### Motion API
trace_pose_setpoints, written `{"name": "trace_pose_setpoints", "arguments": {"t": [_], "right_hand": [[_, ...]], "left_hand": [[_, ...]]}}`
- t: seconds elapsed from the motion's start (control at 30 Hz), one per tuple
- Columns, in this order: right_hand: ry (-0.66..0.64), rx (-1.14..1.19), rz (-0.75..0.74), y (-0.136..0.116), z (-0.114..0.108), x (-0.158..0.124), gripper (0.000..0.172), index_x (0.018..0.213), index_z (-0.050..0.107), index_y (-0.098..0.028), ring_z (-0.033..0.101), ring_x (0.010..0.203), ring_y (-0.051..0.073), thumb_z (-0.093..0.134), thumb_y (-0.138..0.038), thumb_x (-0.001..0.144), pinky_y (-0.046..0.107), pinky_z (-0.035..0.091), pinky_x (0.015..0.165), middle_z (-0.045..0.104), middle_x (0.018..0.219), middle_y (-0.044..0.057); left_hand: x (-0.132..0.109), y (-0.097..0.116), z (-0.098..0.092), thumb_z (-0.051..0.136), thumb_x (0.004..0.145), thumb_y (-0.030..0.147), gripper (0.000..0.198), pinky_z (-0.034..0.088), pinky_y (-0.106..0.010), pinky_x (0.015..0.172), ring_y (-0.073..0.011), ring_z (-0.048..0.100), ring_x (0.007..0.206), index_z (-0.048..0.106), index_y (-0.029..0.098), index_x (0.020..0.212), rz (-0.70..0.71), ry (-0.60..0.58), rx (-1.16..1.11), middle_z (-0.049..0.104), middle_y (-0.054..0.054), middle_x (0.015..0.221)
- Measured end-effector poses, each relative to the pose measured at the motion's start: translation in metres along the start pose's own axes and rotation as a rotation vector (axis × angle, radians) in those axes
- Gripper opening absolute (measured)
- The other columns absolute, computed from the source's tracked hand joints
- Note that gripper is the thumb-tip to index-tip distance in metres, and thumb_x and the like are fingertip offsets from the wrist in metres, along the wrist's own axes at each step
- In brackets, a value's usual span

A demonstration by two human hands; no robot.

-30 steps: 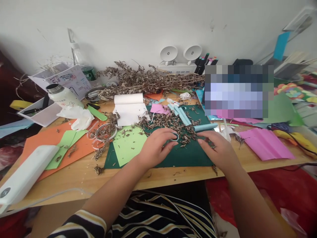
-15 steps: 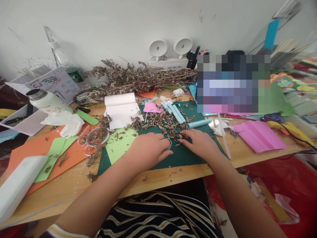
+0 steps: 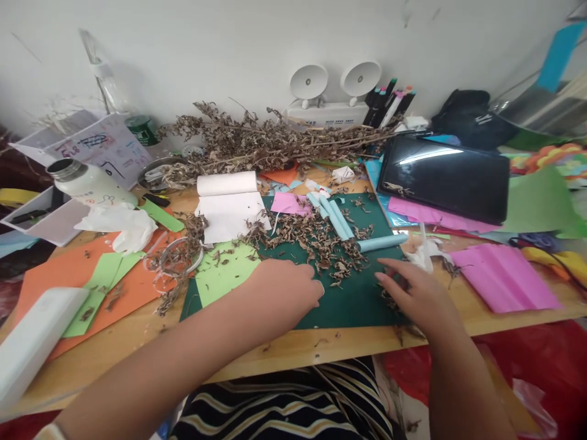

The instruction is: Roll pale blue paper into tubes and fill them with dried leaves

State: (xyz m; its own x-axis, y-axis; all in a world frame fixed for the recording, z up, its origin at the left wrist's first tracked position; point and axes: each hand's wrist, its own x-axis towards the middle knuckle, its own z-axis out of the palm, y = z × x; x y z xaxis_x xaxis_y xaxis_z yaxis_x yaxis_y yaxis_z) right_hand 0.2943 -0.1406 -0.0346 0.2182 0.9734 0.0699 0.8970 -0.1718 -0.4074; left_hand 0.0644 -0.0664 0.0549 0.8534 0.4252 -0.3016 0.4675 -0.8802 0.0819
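Observation:
My left hand [image 3: 284, 296] is closed above the green cutting mat [image 3: 351, 305]. A small thing with a pale round rim shows beside its fingertips; the rest is hidden in the hand. At the mat's right edge, my right hand [image 3: 419, 296] has its thumb and fingers apart. Under and beside it are a few dried leaves [image 3: 389, 299], partly hidden by the palm. A pile of crumbled dried leaves [image 3: 316, 238] spreads over the middle of the mat. Several light blue paper tubes [image 3: 383, 242] lie at the pile's back and right side.
Dried branches [image 3: 275, 140] lie along the wall. A tablet [image 3: 444, 177] rests on papers at the back right, with folded pink paper [image 3: 502, 275] nearer. On the left stand an open bottle [image 3: 89, 183] and a white case [image 3: 41, 336]. A tape roll [image 3: 199, 260] sits among leaves.
My right hand has moved right and nearer the table's front edge, away from the pile, and some leaves now lie under it. My left hand stays closed near the same spot.

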Motion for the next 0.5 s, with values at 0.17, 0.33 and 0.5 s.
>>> {"name": "trace_pose_setpoints", "arguments": {"t": [0.17,0.33,0.5], "right_hand": [[0.221,-0.015,0.202,0.042,-0.007,-0.008,0.037,0.090,0.059,-0.017,0.049,0.058,0.016,0.040,-0.044,0.074,0.030,0.040,0.056,0.058,0.074,0.006],[0.242,-0.007,0.508,0.058,-0.009,-0.020,0.041,0.093,0.056,-0.014,0.051,0.064,0.020,0.038,-0.045,0.073,0.032,0.039,0.057,0.057,0.075,0.009],[0.118,0.039,0.533,0.059,-0.004,-0.013,0.033,0.073,0.054,-0.018,0.049,0.055,0.017,0.044,-0.049,0.068,0.028,0.034,0.051,0.054,0.062,0.004]], "left_hand": [[-0.016,-0.012,0.007,0.037,0.081,0.040,0.032,0.042,-0.026,0.051,-0.0153,0.055,0.059,0.058,0.019,0.069,0.004,0.147,-0.097,0.058,-0.002,0.067],[-0.024,-0.024,0.012,0.026,0.085,0.039,0.048,0.043,-0.027,0.061,-0.0136,0.056,0.067,0.058,0.014,0.059,0.028,0.396,-0.138,0.060,-0.005,0.092],[-0.019,-0.020,0.026,0.030,0.084,0.027,0.044,0.042,-0.025,0.058,-0.0110,0.054,0.057,0.058,0.015,0.053,0.073,0.460,-0.066,0.060,-0.002,0.067]]}}
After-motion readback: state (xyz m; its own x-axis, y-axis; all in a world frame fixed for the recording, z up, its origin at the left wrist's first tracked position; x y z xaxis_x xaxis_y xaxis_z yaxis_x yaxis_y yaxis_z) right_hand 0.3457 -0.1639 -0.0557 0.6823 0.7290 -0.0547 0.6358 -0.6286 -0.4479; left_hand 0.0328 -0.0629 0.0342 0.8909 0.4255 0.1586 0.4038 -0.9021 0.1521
